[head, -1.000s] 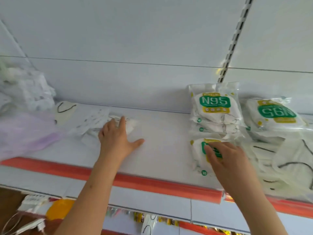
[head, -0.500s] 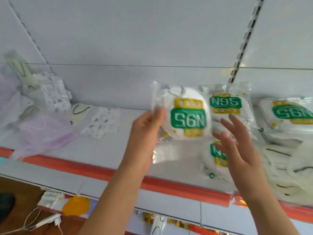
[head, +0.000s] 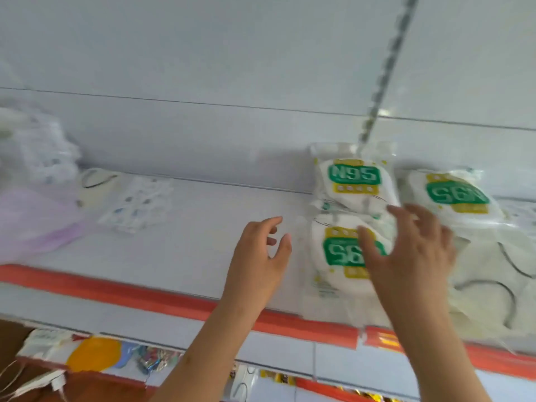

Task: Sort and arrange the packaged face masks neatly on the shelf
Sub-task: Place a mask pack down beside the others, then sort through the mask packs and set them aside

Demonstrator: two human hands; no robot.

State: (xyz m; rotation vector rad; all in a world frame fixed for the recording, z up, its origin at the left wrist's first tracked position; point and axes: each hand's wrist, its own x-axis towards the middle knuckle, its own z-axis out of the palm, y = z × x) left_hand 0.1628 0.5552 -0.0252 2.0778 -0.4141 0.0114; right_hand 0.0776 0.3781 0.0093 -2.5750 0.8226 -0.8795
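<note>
- Some of the sorting looks done to me: three clear-plastic packets of white masks with green N95 labels lie grouped on the white shelf (head: 203, 227). One packet (head: 355, 181) leans at the back beyond my right hand, one (head: 333, 256) lies flat at the front, and one (head: 458, 192) lies further right.
- Plenty is left, I judge. Well off to the left of my left hand sit a flat packet of patterned white masks (head: 136, 204), a pale mask with a dark ear loop (head: 95, 181), a soft lilac plastic bag (head: 34, 224) and a blurred heap of white packets (head: 43, 149) behind it.
- To the right of my right hand a loose pile of white masks with dark loops (head: 493, 274) spills toward the shelf's red front strip (head: 145, 291).
- My left hand (head: 258, 262) hangs over bare shelf, fingers (head: 272, 224) loosely curled and apart, holding nothing, just beside the front packet's left edge.
- My right hand (head: 412, 253) is spread wide, fingers (head: 368, 239) apart, over the front packet's label; it grips nothing, and the blur hides whether it touches.
</note>
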